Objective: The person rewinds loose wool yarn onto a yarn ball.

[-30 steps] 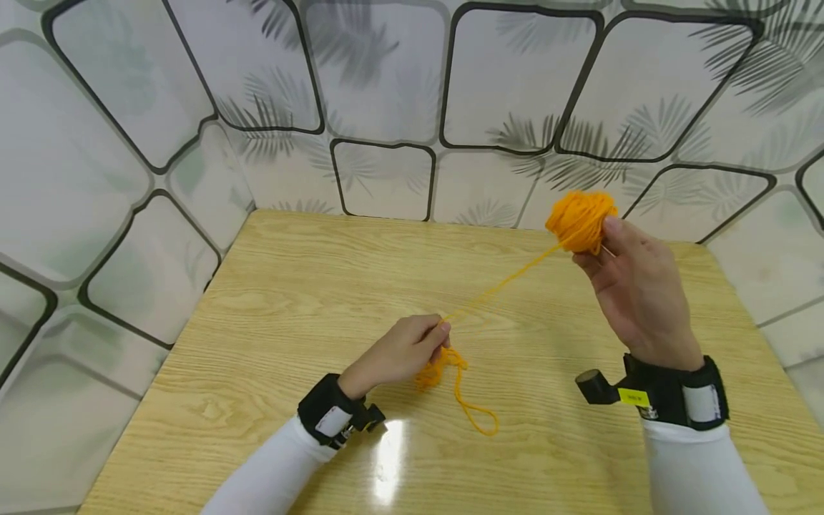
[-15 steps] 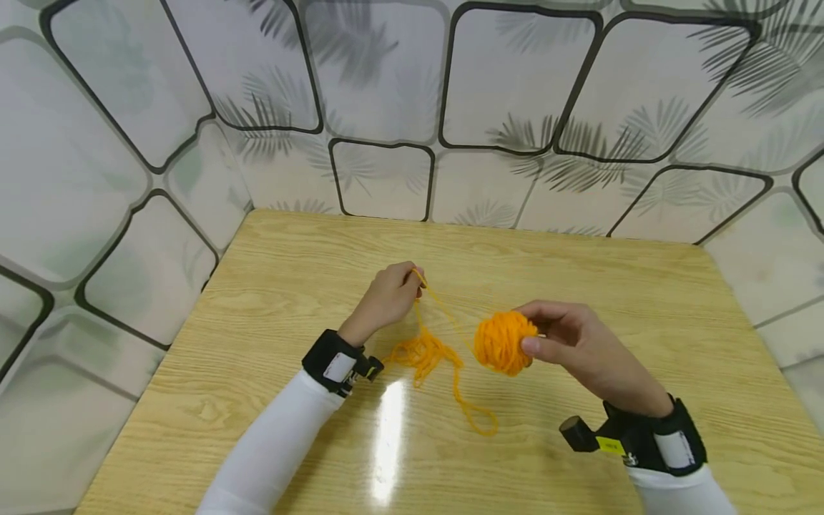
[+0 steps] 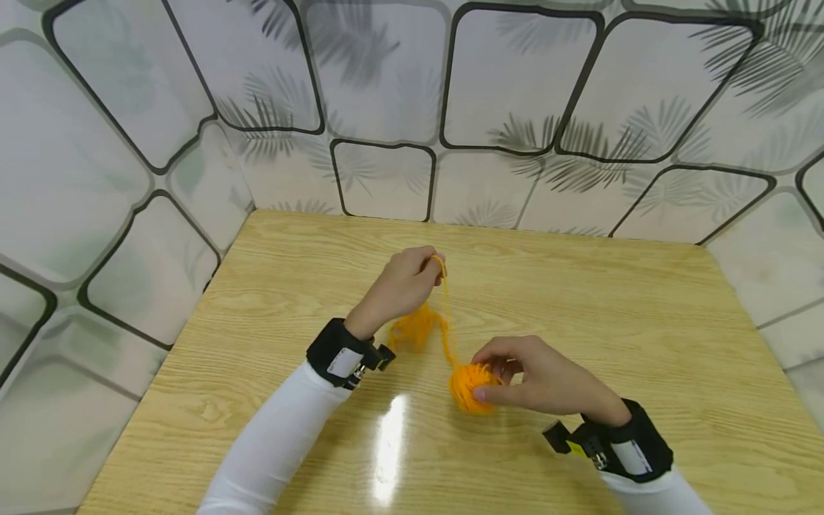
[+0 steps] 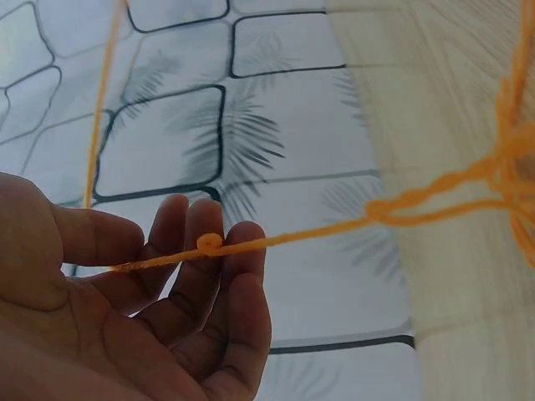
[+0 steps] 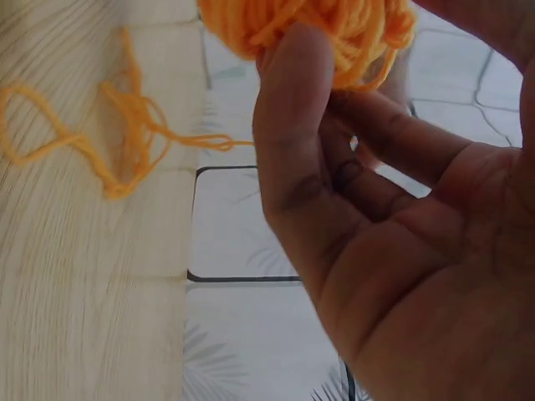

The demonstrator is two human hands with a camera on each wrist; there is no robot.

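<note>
My right hand (image 3: pixel 541 375) grips a fluffy ball of orange yarn (image 3: pixel 471 388) between thumb and fingers, low over the table's middle. In the right wrist view the thumb presses against the wound yarn ball (image 5: pixel 334 38). Farther back, my left hand (image 3: pixel 402 282) pinches the yarn strand (image 4: pixel 309 234) between thumb and index finger, and its other fingers curl loosely in the left wrist view. One length runs from the pinch to the ball; another leads down to a loose tangle of yarn (image 3: pixel 413 327), partly behind the left hand.
The wood-grain table (image 3: pixel 309 265) spreads under both hands. Behind it rises a patterned wall covering (image 3: pixel 386 71) with leaf prints and dark outlines. A bright light reflection lies on the tabletop near the front.
My right hand has brought the yarn ball from the far right down and leftward, toward the front. The left hand has risen and moved back, lifting the strand and part of the tangle.
</note>
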